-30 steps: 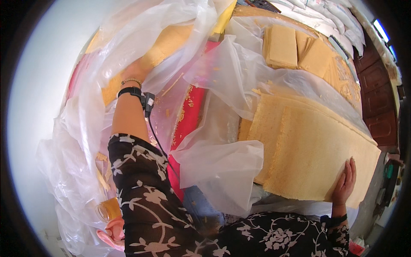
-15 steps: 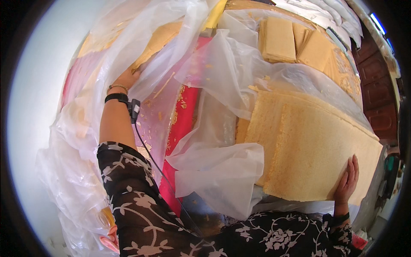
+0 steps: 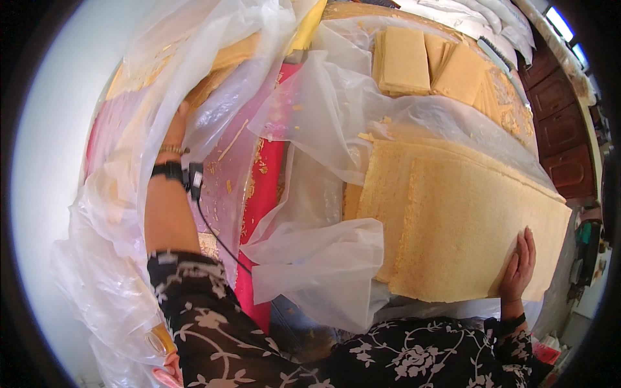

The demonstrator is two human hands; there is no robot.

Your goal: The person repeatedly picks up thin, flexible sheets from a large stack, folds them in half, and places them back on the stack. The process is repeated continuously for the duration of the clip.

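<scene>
My left hand (image 3: 174,127) reaches in among loose translucent plastic sheeting (image 3: 155,58) at the far left, its fingers mostly covered, so whether it grips anything cannot be made out. Just beyond it, a tan sheet-like stack (image 3: 223,71) shows partly under the plastic. On the right lies a pile of large, thin tan sheets (image 3: 466,220) with rough, crumbly edges, stacked slightly offset. My right hand (image 3: 517,268) rests on the near right part of the top sheet, fingers stretched out and lying flat.
Folded tan packs (image 3: 402,61) stand at the back right, near a brush (image 3: 495,55). Tan crumbs litter the red-pink strip (image 3: 262,174) in the middle. Crumpled plastic (image 3: 317,258) lies beside the large sheets. White sacks (image 3: 479,16) and dark wooden cabinets (image 3: 566,136) are beyond.
My left hand has shifted slightly left, and its fingers are now more covered by the plastic. My right hand stays flat on the top sheet. The whole view has shifted a little.
</scene>
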